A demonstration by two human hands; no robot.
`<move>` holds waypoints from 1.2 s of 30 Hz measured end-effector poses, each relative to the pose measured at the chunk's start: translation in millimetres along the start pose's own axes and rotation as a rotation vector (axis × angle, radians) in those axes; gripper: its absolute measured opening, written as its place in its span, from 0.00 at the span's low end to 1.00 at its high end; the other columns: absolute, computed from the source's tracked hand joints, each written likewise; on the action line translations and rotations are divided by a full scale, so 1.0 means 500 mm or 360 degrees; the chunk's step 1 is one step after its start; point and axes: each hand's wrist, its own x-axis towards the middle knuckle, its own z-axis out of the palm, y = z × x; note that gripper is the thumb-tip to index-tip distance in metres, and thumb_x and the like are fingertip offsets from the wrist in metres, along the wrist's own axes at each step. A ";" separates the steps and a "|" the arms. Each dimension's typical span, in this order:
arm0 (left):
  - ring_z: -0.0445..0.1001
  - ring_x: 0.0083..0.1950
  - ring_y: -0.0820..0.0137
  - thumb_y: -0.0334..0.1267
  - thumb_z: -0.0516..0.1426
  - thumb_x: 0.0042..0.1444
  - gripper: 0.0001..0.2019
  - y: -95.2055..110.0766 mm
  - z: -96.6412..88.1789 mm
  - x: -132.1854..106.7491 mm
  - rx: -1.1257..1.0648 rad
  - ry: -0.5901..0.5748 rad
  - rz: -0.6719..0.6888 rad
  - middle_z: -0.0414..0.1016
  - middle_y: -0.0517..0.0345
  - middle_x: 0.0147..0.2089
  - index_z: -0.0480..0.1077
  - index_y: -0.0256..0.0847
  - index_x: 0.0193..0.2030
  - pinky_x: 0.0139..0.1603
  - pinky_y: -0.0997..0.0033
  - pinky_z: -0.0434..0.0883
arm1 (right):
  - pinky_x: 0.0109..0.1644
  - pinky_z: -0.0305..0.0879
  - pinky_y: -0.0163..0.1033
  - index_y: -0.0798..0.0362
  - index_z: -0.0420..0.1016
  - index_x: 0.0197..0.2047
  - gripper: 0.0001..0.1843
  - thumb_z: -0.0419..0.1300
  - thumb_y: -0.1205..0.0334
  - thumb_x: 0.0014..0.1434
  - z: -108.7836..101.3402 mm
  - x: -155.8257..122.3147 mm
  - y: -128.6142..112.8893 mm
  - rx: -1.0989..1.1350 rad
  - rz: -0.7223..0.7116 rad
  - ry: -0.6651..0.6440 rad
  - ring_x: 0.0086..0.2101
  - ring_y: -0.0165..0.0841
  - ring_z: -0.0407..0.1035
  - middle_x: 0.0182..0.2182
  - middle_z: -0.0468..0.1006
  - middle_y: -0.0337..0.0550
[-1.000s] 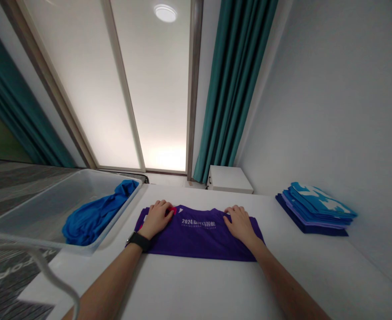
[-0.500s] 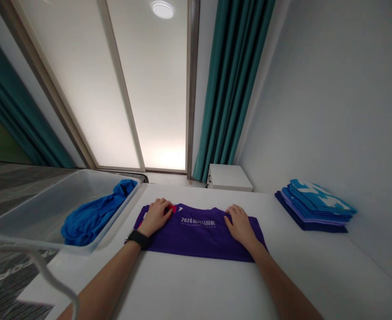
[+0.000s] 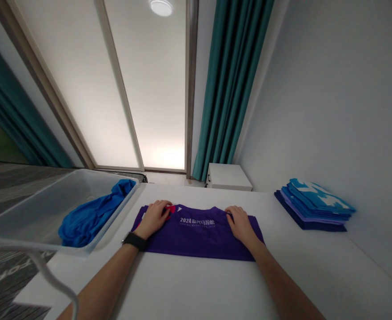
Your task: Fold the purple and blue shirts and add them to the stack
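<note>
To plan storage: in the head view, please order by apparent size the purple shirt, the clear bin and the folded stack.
1. clear bin, though it is nearer the camera
2. purple shirt
3. folded stack

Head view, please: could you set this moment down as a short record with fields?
Left hand: left hand lies flat on the purple shirt, near its left end
Right hand: right hand lies flat on the same shirt, toward its right end
Shirt: spread on the white table, white print facing up
Wrist: black watch on the left arm
Left of table: clear bin holding a blue garment
Right of table: stack of folded clothes
</note>
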 end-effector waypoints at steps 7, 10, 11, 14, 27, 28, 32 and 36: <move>0.73 0.46 0.61 0.36 0.49 0.63 0.12 -0.010 -0.012 -0.006 -0.0068 0.0000 0.0067 0.77 0.51 0.44 0.70 0.40 0.49 0.48 0.62 0.66 | 0.52 0.58 0.46 0.52 0.68 0.51 0.15 0.48 0.65 0.63 -0.009 -0.002 0.001 0.0035 0.0035 -0.0028 0.45 0.42 0.65 0.43 0.75 0.48; 0.73 0.47 0.62 0.36 0.48 0.63 0.13 -0.010 -0.021 -0.009 -0.0087 -0.0041 0.0119 0.77 0.52 0.45 0.70 0.42 0.50 0.48 0.62 0.66 | 0.52 0.58 0.47 0.50 0.68 0.52 0.16 0.48 0.65 0.62 -0.017 -0.004 0.000 0.0091 0.0011 -0.0075 0.45 0.41 0.65 0.44 0.75 0.46; 0.73 0.47 0.62 0.36 0.48 0.63 0.13 -0.009 -0.024 -0.010 -0.0099 -0.0058 0.0134 0.77 0.53 0.45 0.70 0.43 0.50 0.48 0.62 0.65 | 0.52 0.58 0.46 0.50 0.69 0.51 0.16 0.47 0.66 0.62 -0.019 -0.005 0.000 0.0109 -0.0009 -0.0090 0.46 0.40 0.65 0.44 0.75 0.46; 0.72 0.45 0.62 0.35 0.46 0.63 0.14 -0.003 -0.031 -0.008 -0.0181 -0.0103 0.0135 0.77 0.53 0.42 0.73 0.42 0.45 0.48 0.62 0.66 | 0.52 0.58 0.46 0.47 0.73 0.47 0.18 0.45 0.68 0.63 -0.024 -0.003 -0.002 0.0156 -0.0033 -0.0125 0.45 0.39 0.65 0.41 0.76 0.44; 0.74 0.45 0.62 0.37 0.52 0.58 0.13 0.003 -0.042 -0.005 -0.0374 -0.0177 0.0087 0.79 0.53 0.43 0.76 0.43 0.44 0.51 0.62 0.68 | 0.54 0.59 0.50 0.47 0.79 0.43 0.18 0.49 0.65 0.59 -0.049 0.008 -0.008 0.0392 0.0064 -0.0290 0.44 0.40 0.68 0.40 0.80 0.42; 0.75 0.45 0.63 0.37 0.53 0.57 0.13 -0.001 -0.040 -0.005 -0.0393 -0.0177 0.0066 0.79 0.54 0.43 0.76 0.43 0.44 0.51 0.62 0.69 | 0.54 0.59 0.51 0.47 0.79 0.43 0.17 0.49 0.65 0.59 -0.050 0.008 -0.009 0.0388 0.0069 -0.0306 0.44 0.40 0.68 0.41 0.80 0.42; 0.76 0.46 0.64 0.37 0.53 0.57 0.15 -0.003 -0.044 -0.003 -0.0441 -0.0187 0.0001 0.79 0.54 0.45 0.76 0.44 0.47 0.51 0.65 0.70 | 0.54 0.61 0.48 0.48 0.79 0.45 0.18 0.49 0.65 0.60 -0.060 0.008 -0.006 0.0442 0.0067 -0.0343 0.43 0.39 0.69 0.39 0.80 0.43; 0.75 0.45 0.62 0.36 0.52 0.56 0.15 0.015 -0.071 -0.004 -0.0388 -0.0213 0.0019 0.79 0.55 0.44 0.77 0.46 0.46 0.50 0.64 0.70 | 0.51 0.64 0.44 0.49 0.78 0.48 0.18 0.51 0.65 0.60 -0.076 0.005 -0.004 0.0490 0.0023 -0.0342 0.41 0.36 0.71 0.37 0.78 0.43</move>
